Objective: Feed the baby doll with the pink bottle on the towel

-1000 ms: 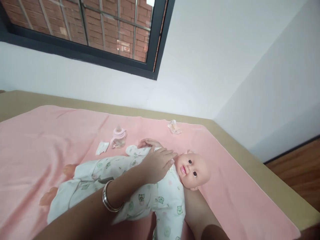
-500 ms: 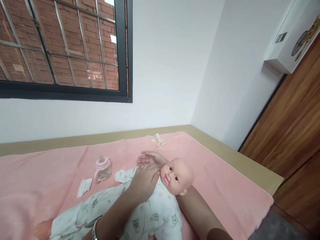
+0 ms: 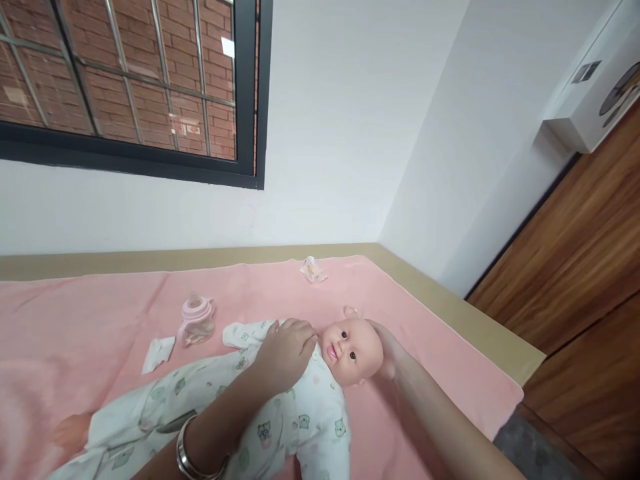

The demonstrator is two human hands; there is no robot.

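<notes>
Pink blanket (image 3: 90, 333) under the doll (image 3: 305, 417), lying face-up; my left hand (image 3: 287, 350) rests slack on its chest, my right hand (image 3: 393, 350) cups the head, clasp hidden, I cannot tell. Best to support that head evenly and press lightly

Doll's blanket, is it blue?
No, the doll lies on a pink blanket.

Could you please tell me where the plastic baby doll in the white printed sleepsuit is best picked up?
Probably cup the hard round head of the plastic baby doll from the right and slide under its torso from the near side: it lies face up on the pink blanket, head rightward.
</notes>
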